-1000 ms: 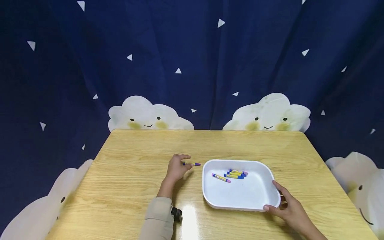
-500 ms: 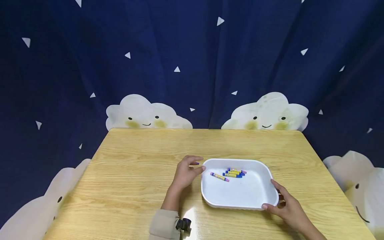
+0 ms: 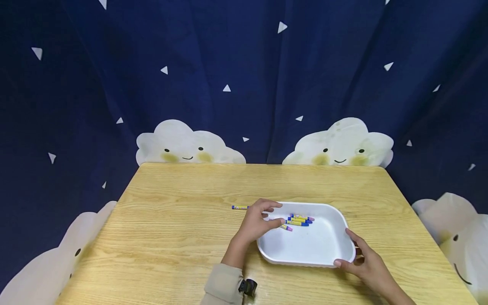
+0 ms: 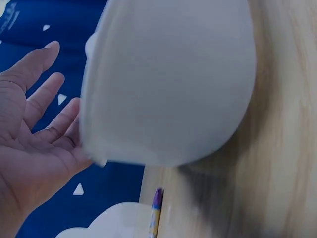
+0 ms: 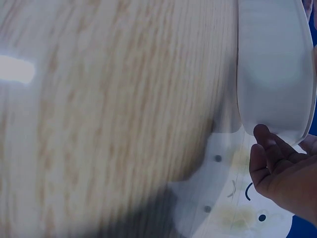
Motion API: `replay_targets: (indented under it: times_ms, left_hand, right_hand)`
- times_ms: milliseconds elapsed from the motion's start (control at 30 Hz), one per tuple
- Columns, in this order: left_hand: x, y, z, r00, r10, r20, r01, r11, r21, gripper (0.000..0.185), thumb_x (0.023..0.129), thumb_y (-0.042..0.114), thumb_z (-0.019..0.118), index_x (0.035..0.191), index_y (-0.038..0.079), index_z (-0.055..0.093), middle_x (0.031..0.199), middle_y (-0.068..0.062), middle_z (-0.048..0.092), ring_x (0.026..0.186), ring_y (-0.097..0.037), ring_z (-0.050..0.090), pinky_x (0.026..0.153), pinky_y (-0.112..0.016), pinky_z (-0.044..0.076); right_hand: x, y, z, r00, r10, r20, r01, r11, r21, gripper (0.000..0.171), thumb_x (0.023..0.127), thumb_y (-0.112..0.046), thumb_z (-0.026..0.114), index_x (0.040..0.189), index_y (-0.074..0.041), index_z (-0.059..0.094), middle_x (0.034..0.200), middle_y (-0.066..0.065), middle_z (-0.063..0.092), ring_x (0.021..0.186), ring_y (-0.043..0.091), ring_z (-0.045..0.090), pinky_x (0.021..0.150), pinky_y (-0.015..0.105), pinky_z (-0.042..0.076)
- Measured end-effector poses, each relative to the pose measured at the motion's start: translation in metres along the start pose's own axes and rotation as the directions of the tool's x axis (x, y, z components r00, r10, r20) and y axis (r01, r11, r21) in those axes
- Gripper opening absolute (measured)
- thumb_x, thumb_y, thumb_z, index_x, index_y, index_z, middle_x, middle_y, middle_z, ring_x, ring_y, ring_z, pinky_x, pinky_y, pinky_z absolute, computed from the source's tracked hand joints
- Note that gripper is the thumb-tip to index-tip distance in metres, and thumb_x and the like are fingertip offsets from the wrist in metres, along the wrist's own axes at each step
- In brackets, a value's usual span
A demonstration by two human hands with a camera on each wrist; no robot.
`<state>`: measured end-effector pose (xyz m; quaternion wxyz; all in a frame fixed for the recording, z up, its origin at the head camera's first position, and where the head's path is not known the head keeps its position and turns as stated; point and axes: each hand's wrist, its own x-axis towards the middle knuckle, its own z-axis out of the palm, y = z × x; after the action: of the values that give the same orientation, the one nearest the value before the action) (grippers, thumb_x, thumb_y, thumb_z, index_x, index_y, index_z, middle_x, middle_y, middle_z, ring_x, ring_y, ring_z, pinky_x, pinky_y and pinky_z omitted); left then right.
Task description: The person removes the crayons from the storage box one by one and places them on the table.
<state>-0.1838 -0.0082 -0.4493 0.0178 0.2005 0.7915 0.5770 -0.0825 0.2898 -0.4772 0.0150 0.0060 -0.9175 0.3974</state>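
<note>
A white plastic tray (image 3: 309, 248) sits on the table with several yellow-wrapped crayons (image 3: 298, 224) lying in its far left part. One crayon with a pink tip (image 3: 287, 228) lies slightly apart from the others, partly behind my left thumb. My left hand (image 3: 256, 222) hovers over the tray's left end, fingers spread and loosely bent, nothing between them. My right hand (image 3: 370, 264) grips the tray's near right corner, thumb on the rim and fingers along the outer wall. On the table left of the tray lies a crayon (image 3: 239, 207), its purple tip (image 4: 158, 197) showing in the left wrist view.
The wooden table (image 3: 171, 237) extends around the tray on all sides. Behind its far edge hangs a dark blue curtain (image 3: 244, 63) with white triangles and printed clouds (image 3: 343, 144). A small black device (image 3: 248, 287) is strapped at my left cuff.
My left hand has moved right, from around the crayon on the table to above the tray's left end. That crayon stays on the table. My right hand keeps its hold on the tray.
</note>
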Motion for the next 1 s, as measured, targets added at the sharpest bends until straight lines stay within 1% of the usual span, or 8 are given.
replay_targets:
  times_ms: [167,400,567,700,767,833,933,1000]
  left_hand:
    - [0.007,-0.001,0.015,0.997,-0.037,0.066,0.034,0.998,0.047,0.037,0.075,0.017,0.079,0.110,0.012,0.068,0.110,0.000,0.057,0.100,-0.028,0.058,0.079,-0.035,0.049]
    - [0.020,-0.013,0.032,0.989,-0.024,0.149,-0.006,0.980,0.200,0.040,0.072,0.017,0.080,0.109,0.005,0.068,0.110,-0.006,0.061,0.093,-0.026,0.058,0.075,-0.023,0.045]
    - [0.025,-0.019,0.039,0.980,-0.101,0.171,0.062,0.974,0.220,0.042,0.070,0.012,0.081,0.109,0.002,0.067,0.110,-0.008,0.062,0.092,-0.025,0.058,0.075,-0.023,0.045]
    - [0.025,-0.019,0.043,0.977,-0.167,0.131,0.128,0.956,0.264,0.042,0.067,0.009,0.083,0.107,0.005,0.068,0.111,-0.006,0.061,0.099,-0.025,0.055,0.084,-0.029,0.044]
    - [0.025,-0.020,0.046,0.978,-0.183,0.098,0.147,0.946,0.290,0.040,0.064,0.007,0.084,0.101,0.007,0.070,0.104,-0.005,0.063,0.098,-0.022,0.054,0.086,-0.030,0.042]
    - [0.025,-0.021,0.048,0.975,-0.212,0.066,0.182,0.933,0.310,0.035,0.060,0.005,0.085,0.093,0.007,0.071,0.094,-0.003,0.063,0.090,-0.018,0.054,0.083,-0.027,0.042]
    - [0.025,-0.023,0.052,0.966,-0.256,0.028,0.234,0.917,0.323,0.030,0.055,0.003,0.086,0.081,0.007,0.071,0.078,0.000,0.060,0.075,-0.013,0.050,0.072,-0.024,0.042]
    - [0.025,-0.023,0.054,0.956,-0.292,0.010,0.272,0.902,0.335,0.028,0.054,0.002,0.086,0.077,0.007,0.072,0.074,0.001,0.058,0.072,-0.013,0.049,0.071,-0.023,0.042]
  right_hand:
    - [0.000,0.001,0.001,1.000,-0.011,-0.012,0.012,1.000,0.009,0.092,0.069,-0.025,0.083,0.142,-0.001,0.032,0.120,0.021,0.051,0.080,0.012,0.054,0.062,0.024,0.047]
    - [0.000,0.002,0.001,0.999,-0.027,-0.023,0.027,0.999,0.028,0.091,0.069,-0.023,0.083,0.142,-0.001,0.033,0.121,0.021,0.050,0.081,0.012,0.055,0.063,0.024,0.048]
    - [-0.001,0.002,0.002,1.000,-0.021,-0.019,0.021,0.999,0.047,0.091,0.069,-0.022,0.083,0.142,-0.001,0.033,0.122,0.021,0.050,0.081,0.013,0.055,0.063,0.024,0.048]
    - [-0.001,0.003,0.002,1.000,-0.021,-0.022,0.022,0.999,0.048,0.091,0.069,-0.022,0.084,0.142,-0.002,0.033,0.122,0.021,0.050,0.081,0.013,0.055,0.063,0.024,0.049]
    - [0.000,0.003,0.002,1.000,-0.020,-0.023,0.021,0.999,0.040,0.092,0.069,-0.023,0.084,0.142,-0.002,0.033,0.121,0.020,0.050,0.081,0.013,0.055,0.063,0.024,0.048]
    - [0.000,0.003,0.002,1.000,-0.016,-0.022,0.017,0.999,0.035,0.092,0.069,-0.024,0.084,0.142,-0.002,0.033,0.121,0.020,0.050,0.081,0.014,0.055,0.063,0.024,0.048]
    - [0.000,0.003,0.001,1.000,-0.010,-0.021,0.011,1.000,0.026,0.092,0.069,-0.025,0.084,0.142,-0.003,0.033,0.122,0.020,0.050,0.081,0.014,0.054,0.063,0.024,0.048]
    - [0.000,0.003,0.001,1.000,-0.011,-0.026,0.012,1.000,0.025,0.092,0.069,-0.024,0.084,0.142,-0.003,0.033,0.121,0.020,0.050,0.081,0.014,0.054,0.063,0.024,0.048]
